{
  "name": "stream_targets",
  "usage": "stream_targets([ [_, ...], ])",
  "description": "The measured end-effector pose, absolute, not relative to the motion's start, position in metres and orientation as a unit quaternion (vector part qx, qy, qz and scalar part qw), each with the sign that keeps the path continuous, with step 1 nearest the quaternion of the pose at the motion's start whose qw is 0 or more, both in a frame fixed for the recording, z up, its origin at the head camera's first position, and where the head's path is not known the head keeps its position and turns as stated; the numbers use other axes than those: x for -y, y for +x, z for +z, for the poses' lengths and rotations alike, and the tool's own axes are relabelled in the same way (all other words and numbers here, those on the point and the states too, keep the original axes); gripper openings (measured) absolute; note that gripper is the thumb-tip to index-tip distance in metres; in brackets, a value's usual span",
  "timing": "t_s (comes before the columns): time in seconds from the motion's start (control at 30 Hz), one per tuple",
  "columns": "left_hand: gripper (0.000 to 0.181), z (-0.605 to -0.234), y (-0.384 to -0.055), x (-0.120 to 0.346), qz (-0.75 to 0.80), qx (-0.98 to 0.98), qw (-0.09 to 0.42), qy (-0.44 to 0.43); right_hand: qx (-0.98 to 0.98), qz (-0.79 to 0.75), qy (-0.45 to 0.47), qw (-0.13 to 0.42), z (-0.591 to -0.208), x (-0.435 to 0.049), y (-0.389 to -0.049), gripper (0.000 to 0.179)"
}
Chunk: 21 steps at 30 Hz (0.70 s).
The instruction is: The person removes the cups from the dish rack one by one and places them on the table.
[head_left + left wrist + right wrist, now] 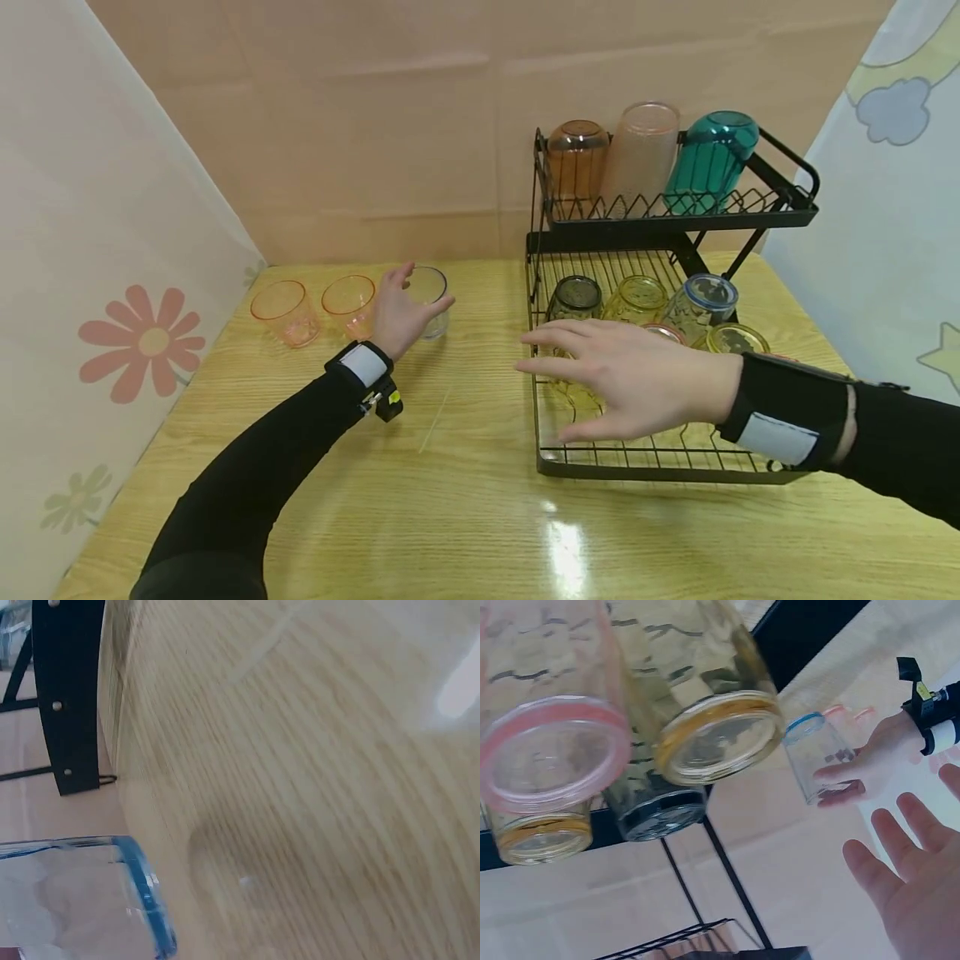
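Observation:
A clear glass with a blue rim stands upright toward the back of the table. My left hand holds it from the left, thumb across the near side and fingers around the far side. In the right wrist view, thumb and fingers of the left hand overlap the glass's wall. The left wrist view shows the blue-rimmed glass at its lower left corner. My right hand hovers with spread fingers over the lower tier of the black rack, holding nothing. A yellowish glass lies partly hidden beneath it.
Two orange-rimmed glasses stand left of my left hand. Upturned glasses with coloured bases, including a blue one, fill the rack's lower tier. Above are amber, pale pink and teal glasses.

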<state>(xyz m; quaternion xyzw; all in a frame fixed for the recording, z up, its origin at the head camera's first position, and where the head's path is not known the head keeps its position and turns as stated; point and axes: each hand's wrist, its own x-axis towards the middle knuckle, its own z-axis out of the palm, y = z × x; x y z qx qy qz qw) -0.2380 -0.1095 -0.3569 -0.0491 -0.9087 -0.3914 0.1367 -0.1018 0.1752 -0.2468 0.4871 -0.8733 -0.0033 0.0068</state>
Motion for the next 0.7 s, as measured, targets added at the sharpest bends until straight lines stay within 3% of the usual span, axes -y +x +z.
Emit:
stream_targets([
  [0.7,0.085,-0.376,-0.251,0.109,-0.37,0.922,0.113,-0.014,0.906,-0.036,0.417,0.062,-0.259,-0.215,-0.122,0.087],
])
